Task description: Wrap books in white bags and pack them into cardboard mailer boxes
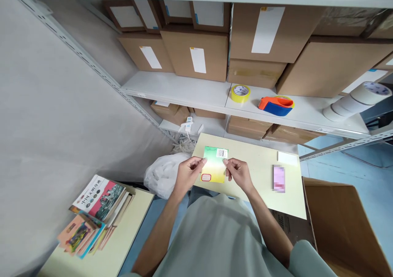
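Note:
I hold a thin green-and-yellow book (214, 165) with a barcode at its top right, just above the pale yellow table (260, 178). My left hand (188, 173) pinches its left edge with thumb and fingers closed. My right hand (238, 173) pinches its right edge just below the barcode, fingers closed too. Both forearms reach forward from my grey-green shirt.
A pink phone (278, 178) and a white slip (287, 158) lie on the table's right. A stack of books (95, 211) sits at lower left, an open cardboard box (340, 223) at right, a white bag (164, 174) beside the table. Shelves hold cartons, yellow tape (240, 93), a tape dispenser (275, 105) and white rolls (356, 101).

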Demonstrator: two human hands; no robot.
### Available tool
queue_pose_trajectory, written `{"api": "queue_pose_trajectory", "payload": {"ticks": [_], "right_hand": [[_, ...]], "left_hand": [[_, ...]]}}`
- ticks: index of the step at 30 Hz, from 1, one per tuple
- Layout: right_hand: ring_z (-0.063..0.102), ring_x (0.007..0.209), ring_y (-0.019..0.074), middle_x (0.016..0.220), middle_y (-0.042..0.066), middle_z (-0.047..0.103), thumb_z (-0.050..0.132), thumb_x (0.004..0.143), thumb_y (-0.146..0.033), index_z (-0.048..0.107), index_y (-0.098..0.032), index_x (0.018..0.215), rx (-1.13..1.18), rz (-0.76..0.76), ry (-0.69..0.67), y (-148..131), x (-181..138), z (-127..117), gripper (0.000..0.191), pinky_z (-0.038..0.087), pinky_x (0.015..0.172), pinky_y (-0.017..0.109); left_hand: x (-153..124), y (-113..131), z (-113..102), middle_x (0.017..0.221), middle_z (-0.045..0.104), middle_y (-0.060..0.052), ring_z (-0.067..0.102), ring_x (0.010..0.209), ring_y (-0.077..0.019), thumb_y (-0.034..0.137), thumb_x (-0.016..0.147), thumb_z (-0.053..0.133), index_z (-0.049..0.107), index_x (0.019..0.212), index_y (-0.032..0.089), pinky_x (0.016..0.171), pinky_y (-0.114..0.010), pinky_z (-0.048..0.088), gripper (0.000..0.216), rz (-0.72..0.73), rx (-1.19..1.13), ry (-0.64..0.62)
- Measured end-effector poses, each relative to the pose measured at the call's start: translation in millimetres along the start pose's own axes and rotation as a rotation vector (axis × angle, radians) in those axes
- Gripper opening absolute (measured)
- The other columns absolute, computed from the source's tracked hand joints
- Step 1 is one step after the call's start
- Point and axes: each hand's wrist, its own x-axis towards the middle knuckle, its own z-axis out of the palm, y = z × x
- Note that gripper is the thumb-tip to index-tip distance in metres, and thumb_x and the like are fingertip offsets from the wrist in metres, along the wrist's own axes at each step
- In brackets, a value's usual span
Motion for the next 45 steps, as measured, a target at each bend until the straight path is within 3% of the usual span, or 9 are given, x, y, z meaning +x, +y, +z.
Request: {"api": "queue_pose_trajectory", "payload": {"ticks": [5,9,13,18,23,30,34,38,45], "right_hand": [[0.07,0.058,0.0189,0.092,0.011,0.084,0.057,0.101,-0.08,0.079,-0.022,0.084,-0.004,-0.004,-0.007,14,4,-2,0.065,0.052,0.051,0.031],[0.074,0.078,0.0216,0.115,0.009,0.084,0.07,0.096,-0.069,0.086,-0.024,0.106,-0.025,0.036,0.006,42,10,1,0.049,0.061,0.063,0.034],[0.075,0.083,0.0208,0.116,0.008,0.084,0.075,0.091,-0.056,0.083,-0.024,0.112,-0.036,0.108,0.012,87,16,7,0.039,0.065,0.076,0.035],[0.081,0.087,0.0248,0.113,0.009,0.083,0.077,0.083,-0.057,0.079,-0.023,0.11,-0.073,0.267,0.023,148,19,19,0.043,0.067,0.08,0.038],[0.084,0.094,0.0287,0.108,0.008,0.085,0.074,0.087,-0.056,0.078,-0.024,0.113,-0.151,0.299,0.052,168,32,35,0.041,0.068,0.082,0.039],[0.076,0.128,0.0344,0.14,0.016,0.077,0.072,0.091,-0.06,0.074,-0.021,0.129,-0.227,0.142,0.182,144,89,60,0.055,0.065,0.104,0.048],[0.073,0.132,0.0362,0.146,0.02,0.073,0.071,0.089,-0.065,0.073,-0.02,0.131,-0.299,0.192,0.245,146,103,80,0.062,0.064,0.107,0.053],[0.075,0.128,0.036,0.137,0.02,0.077,0.072,0.088,-0.065,0.074,-0.019,0.125,-0.33,0.292,0.201,157,95,109,0.059,0.065,0.104,0.051],[0.077,0.122,0.0326,0.131,0.015,0.08,0.071,0.091,-0.061,0.077,-0.023,0.117,-0.35,0.387,0.115,173,85,163,0.047,0.064,0.105,0.05]], "left_hand": [[-3,-12,-4,0.074,0.075,-0.006,0.067,0.063,-0.0179,0.068,0.099,0.063,0.079,0.082,0.019,0.057,-0.027,0.051,0.054,-0.039,-0.039,0.032],[-7,-37,-1,0.098,0.084,-0.009,0.073,0.073,-0.0191,0.06,0.094,0.074,0.083,0.104,0.02,0.067,-0.028,0.057,0.042,-0.081,-0.013,0.049],[-8,-87,8,0.111,0.083,-0.009,0.073,0.076,-0.018,0.053,0.088,0.079,0.076,0.128,0.021,0.072,-0.029,0.059,0.051,-0.181,-0.042,0.025],[-10,-153,12,0.113,0.083,-0.01,0.076,0.079,-0.0215,0.045,0.088,0.071,0.079,0.122,0.022,0.072,-0.033,0.06,0.041,-0.358,0.022,-0.141],[8,-172,1,0.132,0.079,-0.009,0.08,0.094,-0.0232,0.027,0.089,0.064,0.078,0.127,0.025,0.085,-0.036,0.066,0.04,-0.314,0.073,-0.206],[67,-170,-30,0.152,0.068,-0.008,0.073,0.125,-0.0238,0.012,0.092,0.057,0.067,0.145,0.027,0.104,-0.039,0.064,0.056,-0.052,0.08,-0.116],[78,-197,-62,0.154,0.067,-0.01,0.067,0.136,-0.0266,0.014,0.094,0.058,0.063,0.148,0.026,0.113,-0.044,0.059,0.056,-0.015,0.23,-0.131],[62,-257,-109,0.153,0.066,-0.017,0.059,0.145,-0.0357,0.017,0.095,0.061,0.063,0.147,0.018,0.125,-0.054,0.046,0.052,-0.157,0.559,-0.23],[44,-348,-173,0.142,0.069,-0.029,0.062,0.136,-0.0454,0.037,0.097,0.07,0.065,0.141,0.008,0.113,-0.053,0.049,0.052,-0.558,0.977,-0.504]]}}
